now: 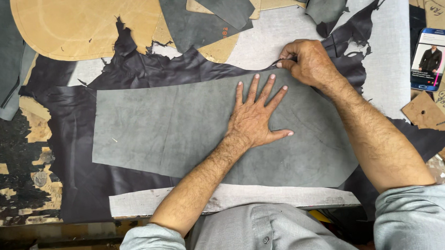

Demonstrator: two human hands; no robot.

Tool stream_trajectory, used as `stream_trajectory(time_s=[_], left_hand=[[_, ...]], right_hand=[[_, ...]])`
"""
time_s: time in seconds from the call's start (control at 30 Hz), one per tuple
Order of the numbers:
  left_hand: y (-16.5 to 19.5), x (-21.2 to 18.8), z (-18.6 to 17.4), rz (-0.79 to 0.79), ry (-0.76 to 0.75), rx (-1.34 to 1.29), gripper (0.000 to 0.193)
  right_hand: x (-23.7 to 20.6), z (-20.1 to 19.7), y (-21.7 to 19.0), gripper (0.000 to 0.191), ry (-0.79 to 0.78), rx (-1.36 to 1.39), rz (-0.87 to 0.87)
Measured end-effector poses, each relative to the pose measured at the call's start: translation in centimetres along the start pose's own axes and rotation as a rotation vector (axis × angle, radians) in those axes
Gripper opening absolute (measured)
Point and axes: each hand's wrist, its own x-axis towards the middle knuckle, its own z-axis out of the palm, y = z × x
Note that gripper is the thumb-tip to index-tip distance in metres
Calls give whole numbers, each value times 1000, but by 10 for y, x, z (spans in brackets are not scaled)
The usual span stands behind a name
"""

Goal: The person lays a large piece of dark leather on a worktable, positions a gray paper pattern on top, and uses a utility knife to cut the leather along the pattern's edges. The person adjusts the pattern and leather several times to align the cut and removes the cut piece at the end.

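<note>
My left hand lies flat, fingers spread wide, pressing down on the grey pattern piece near its upper right part. The pattern piece sits on a dark leather hide spread over the bench, roughly centre of view. My right hand is at 1 o'clock from the left, fingers pinched closed on a small thin tool at the pattern's top edge; the tool is mostly hidden, so I can't tell what kind it is. The hide's ragged edges stick out past the pattern at 12 and 2 o'clock. Tan card templates at 11 o'clock, more grey pieces at 12. A phone lies at 3 o'clock near the bench edge. A pale strip runs along at 6 o'clock, just below the pattern.
</note>
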Motion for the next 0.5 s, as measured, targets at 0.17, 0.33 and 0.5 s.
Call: stream_trajectory(time_s=[0.17,0.33,0.5], left_hand=[[-1,3,3,4,-20,15,110],[-3,4,3,5,-42,4,110],[-2,3,2,3,-45,0,110]], right_hand=[[0,25,7,14,300,-120,-93],[1,14,-6,17,169,-78,-20],[12,6,-19,19,-89,30,23]])
